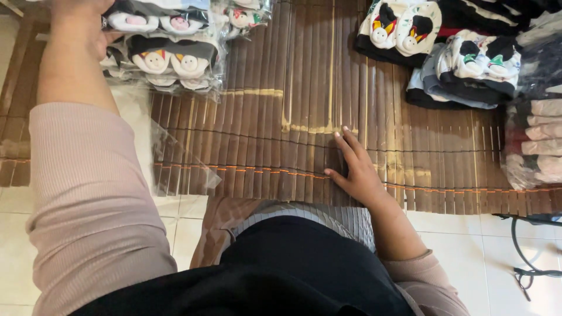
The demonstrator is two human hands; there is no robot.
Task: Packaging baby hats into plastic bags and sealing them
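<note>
Item one: the left hand, at the upper left of the frame, is reaching up to a stack of clear-wrapped sock packs; it is touching the left edge of the stack, but the frame is cutting the fingers off, so whether it is gripping or merely resting cannot be told. The packs are showing black-and-white socks with small round animal faces (pink and orange details).

Item two: the right hand, at centre frame, is lying flat and open, fingers spread, palm down on the brown slatted bamboo mat; it is holding nothing.

Item three: an empty clear plastic bag is lying on the mat's left edge, at lower left of centre, well apart from both hands.

Item four: loose sock bundles, unwrapped, are sitting in piles at the upper right.

Item five: further wrapped goods, pale pink and dark, are stacking at the right edge.

Item six: a white tiled floor is showing below the mat, with a black cable trailing at lower right.
</note>
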